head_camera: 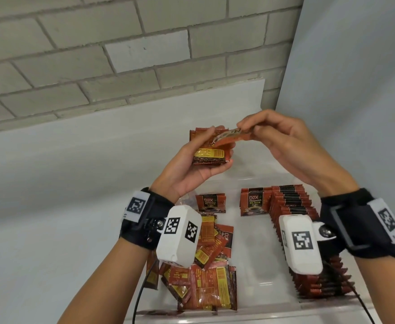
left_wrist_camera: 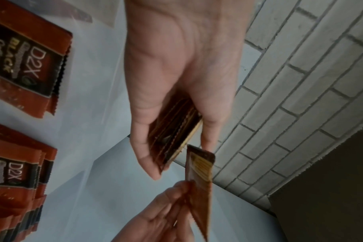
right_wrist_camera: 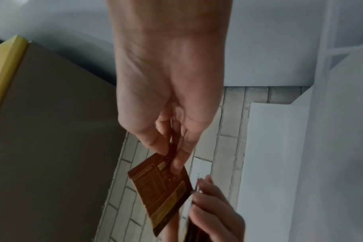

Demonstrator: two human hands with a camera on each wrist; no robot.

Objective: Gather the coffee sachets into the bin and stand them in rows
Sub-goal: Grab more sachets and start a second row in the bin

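Observation:
My left hand [head_camera: 204,157] grips a small stack of red-brown coffee sachets [head_camera: 207,152] above the bin; the stack [left_wrist_camera: 176,131] sits edge-on between thumb and fingers. My right hand [head_camera: 271,141] pinches a single sachet [head_camera: 229,137] by one end, its other end touching the top of the stack. The same single sachet [right_wrist_camera: 162,186] shows its printed back in the right wrist view. In the clear bin [head_camera: 257,307] a long row of sachets [head_camera: 292,206] stands on the right, and a loose pile [head_camera: 205,272] lies on the left.
Two short standing groups of sachets [head_camera: 210,203] [head_camera: 255,204] face me at the bin's far end. A white shelf [head_camera: 51,171] carries the bin. A brick wall [head_camera: 98,54] rises behind, and a white panel [head_camera: 355,90] closes the right side.

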